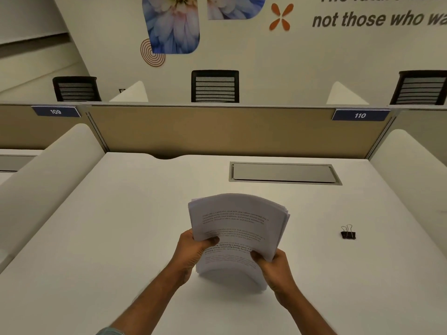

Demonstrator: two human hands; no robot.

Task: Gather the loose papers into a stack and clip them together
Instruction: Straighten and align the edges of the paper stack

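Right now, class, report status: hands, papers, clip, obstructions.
Left hand and right hand both grip the paper stack, edges uneven. Binder clip lies on the desk, right of it, untouched. Nothing between them.

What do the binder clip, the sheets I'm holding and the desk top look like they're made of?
The binder clip looks like black painted metal with silvery wire handles. The sheets are thin matte white paper, printed, bowing in an arc. The desk top is probably white laminate: smooth, no grain.

White papers (238, 228) – black print; black clip (348, 234); white desk (121, 226); tan partition (217, 131)
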